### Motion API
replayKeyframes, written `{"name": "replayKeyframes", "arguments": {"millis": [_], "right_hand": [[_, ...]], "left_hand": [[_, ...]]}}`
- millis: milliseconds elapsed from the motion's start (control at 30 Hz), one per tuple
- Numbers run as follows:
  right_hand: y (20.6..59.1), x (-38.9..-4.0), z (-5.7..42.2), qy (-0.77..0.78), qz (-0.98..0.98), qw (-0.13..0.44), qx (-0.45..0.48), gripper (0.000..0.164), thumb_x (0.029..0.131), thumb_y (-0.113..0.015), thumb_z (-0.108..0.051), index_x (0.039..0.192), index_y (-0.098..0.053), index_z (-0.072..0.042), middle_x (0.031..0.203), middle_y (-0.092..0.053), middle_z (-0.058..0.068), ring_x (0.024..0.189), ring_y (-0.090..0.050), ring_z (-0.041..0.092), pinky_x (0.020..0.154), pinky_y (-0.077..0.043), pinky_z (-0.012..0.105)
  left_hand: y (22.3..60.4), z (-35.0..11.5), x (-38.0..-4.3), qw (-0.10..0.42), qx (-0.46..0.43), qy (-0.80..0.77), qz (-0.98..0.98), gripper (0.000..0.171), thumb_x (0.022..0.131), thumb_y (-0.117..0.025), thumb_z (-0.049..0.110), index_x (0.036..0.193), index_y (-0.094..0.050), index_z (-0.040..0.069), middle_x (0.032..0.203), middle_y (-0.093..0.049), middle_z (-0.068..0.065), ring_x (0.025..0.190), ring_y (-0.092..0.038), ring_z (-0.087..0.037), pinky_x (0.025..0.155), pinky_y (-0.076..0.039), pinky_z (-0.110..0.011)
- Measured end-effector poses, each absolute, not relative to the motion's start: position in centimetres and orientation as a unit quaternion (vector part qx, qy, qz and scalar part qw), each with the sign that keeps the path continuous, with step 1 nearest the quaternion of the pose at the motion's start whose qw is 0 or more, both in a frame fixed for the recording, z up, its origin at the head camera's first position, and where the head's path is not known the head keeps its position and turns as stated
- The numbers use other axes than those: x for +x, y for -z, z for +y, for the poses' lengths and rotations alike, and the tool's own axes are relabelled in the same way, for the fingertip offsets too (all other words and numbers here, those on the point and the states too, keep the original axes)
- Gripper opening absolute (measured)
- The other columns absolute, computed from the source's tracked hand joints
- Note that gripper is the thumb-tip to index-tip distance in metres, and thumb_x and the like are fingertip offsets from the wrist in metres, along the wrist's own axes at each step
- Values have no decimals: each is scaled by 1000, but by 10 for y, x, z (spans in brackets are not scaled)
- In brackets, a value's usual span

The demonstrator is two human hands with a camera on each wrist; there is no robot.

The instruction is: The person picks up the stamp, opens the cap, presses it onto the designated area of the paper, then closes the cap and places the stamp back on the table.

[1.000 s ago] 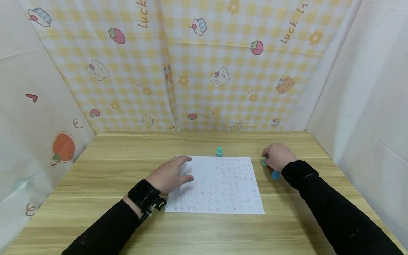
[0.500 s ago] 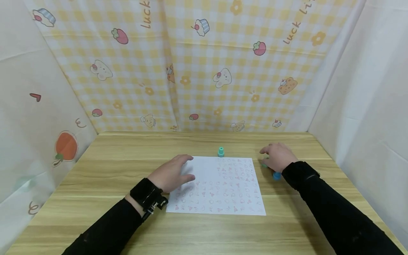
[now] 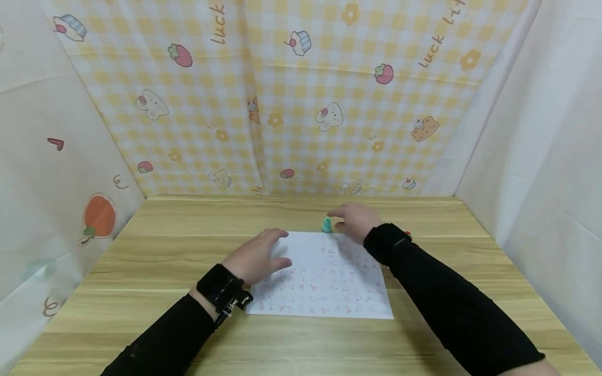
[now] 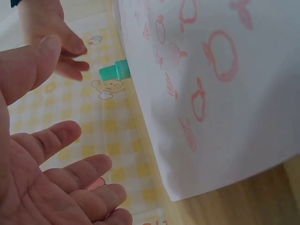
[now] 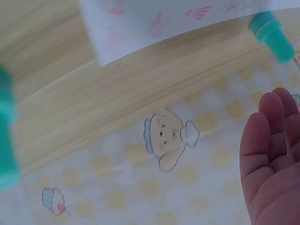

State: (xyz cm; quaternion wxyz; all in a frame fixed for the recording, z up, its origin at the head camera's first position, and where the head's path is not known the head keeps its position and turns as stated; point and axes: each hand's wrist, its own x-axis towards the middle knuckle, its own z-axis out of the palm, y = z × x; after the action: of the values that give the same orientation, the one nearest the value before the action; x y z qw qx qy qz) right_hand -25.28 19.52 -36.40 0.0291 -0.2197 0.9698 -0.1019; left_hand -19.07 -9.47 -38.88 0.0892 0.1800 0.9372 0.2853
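A white sheet of paper (image 3: 301, 250) lies on the table, with rows of small red fruit-like prints on it. My left hand (image 3: 254, 259) is held over its left edge, fingers spread and nothing in them; the left wrist view shows the same loose fingers (image 4: 89, 171). At the paper's far edge stands a small teal stamp (image 3: 326, 225), upright. Just to its right is my right hand (image 3: 358, 222), thumb and forefinger apart on the stamp's side. The right wrist view shows straight fingers (image 5: 262, 136), with the teal stamp (image 5: 274, 37) beyond them.
Another teal stamp (image 5: 5, 131) shows blurred at the left of the right wrist view. A small red thing (image 3: 407, 233) peeks out behind the right wrist strap (image 3: 388, 243). A yellow checked cloth (image 3: 291, 130) hangs behind the wooden table (image 3: 211, 214), with white cloth at both sides.
My right hand has left the green and blue stamps at the right and moved left, to beside the lone teal stamp. My left hand has hardly moved.
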Motion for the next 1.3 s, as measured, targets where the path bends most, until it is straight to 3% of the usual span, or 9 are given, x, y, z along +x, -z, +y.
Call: {"name": "replayKeyframes", "arguments": {"millis": [267, 633, 1300], "right_hand": [[372, -267, 181, 111, 970, 46, -213, 37, 105, -65, -13, 142, -67, -13, 142, -67, 13, 133, -62, 36, 110, -52, 49], [376, -271, 175, 114, 970, 50, -211, 33, 105, -65, -13, 138, -71, -13, 140, -69, 14, 129, -64, 34, 107, -55, 46], [382, -275, 172, 116, 971, 39, -207, 27, 102, -67, -8, 127, -77, -13, 131, -73, 10, 125, -67, 33, 107, -55, 45]], "left_hand": [[391, -94, -191, 83, 177, -280, 940, 71, 97, -76, 42, 156, -48, 15, 163, -46, -8, 149, -48, -29, 121, -42, -53], [391, -94, -191, 90, 178, -281, 939, 74, 98, -75, 41, 160, -44, 16, 170, -36, -13, 160, -28, -37, 126, -31, -59], [393, -94, -192, 94, 181, -280, 938, 75, 98, -75, 41, 161, -43, 14, 170, -34, -17, 161, -25, -39, 127, -29, -61]]}}
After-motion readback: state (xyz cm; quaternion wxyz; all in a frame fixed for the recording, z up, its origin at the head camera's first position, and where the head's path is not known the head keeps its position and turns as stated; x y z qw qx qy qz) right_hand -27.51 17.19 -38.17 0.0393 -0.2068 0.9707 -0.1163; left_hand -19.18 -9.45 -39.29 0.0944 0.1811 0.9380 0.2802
